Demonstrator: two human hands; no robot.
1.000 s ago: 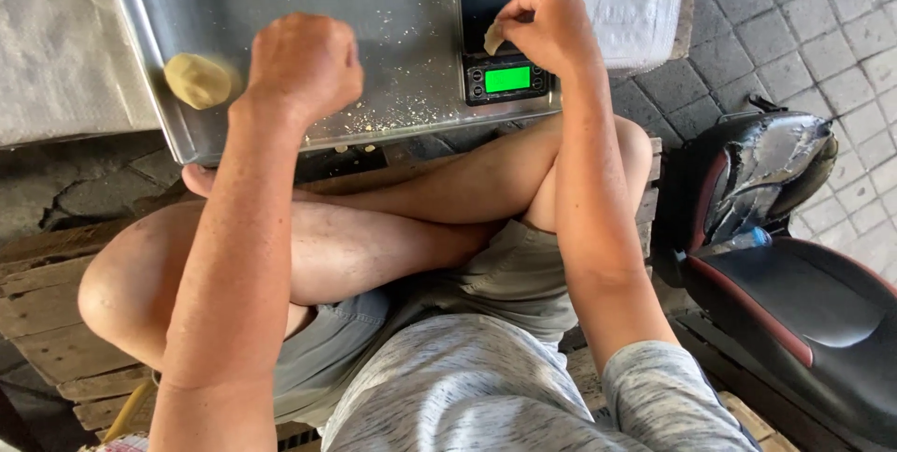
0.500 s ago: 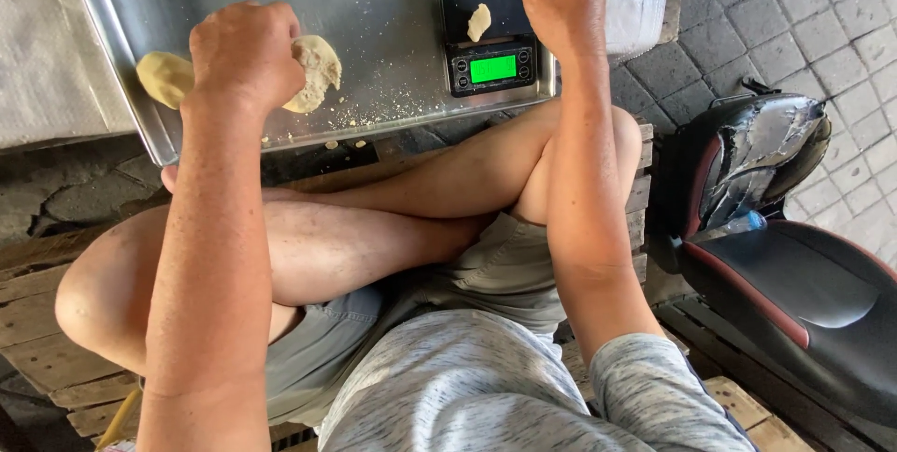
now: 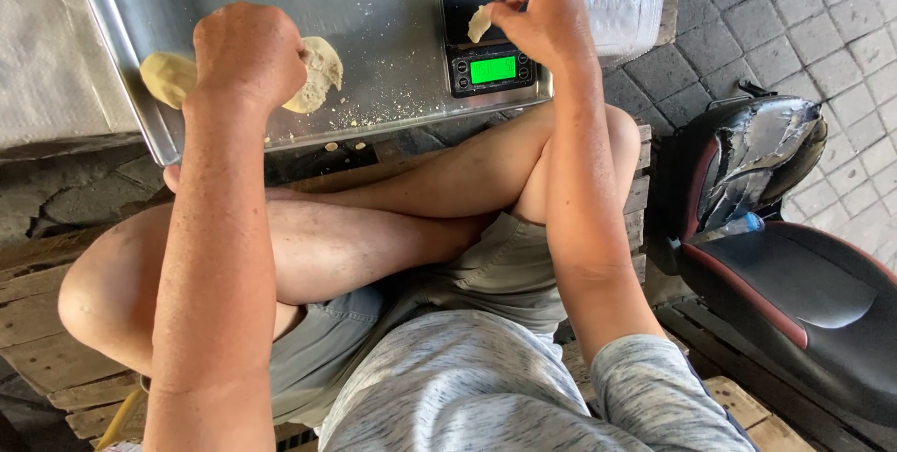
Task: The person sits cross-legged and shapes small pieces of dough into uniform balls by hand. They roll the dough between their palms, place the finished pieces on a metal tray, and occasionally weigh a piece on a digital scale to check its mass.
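Small dough piece [image 3: 478,24] pinched in my right hand [image 3: 542,17] fingers, now lifted just above black scale [image 3: 492,67], green display lit. Left hand [image 3: 248,55] closed around bigger dough lump [image 3: 316,73], which has come into view on metal tray [image 3: 392,3]. Round dough ball [image 3: 166,78] beside it, crumbs scattered.

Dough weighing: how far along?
Done: one dough ball lies on the metal tray, left of the left hand. In hand: the left hand presses a flattened dough piece; the right hand pinches a small dough bit over the scale. Left: only this piece, apparently; no other dough visible.
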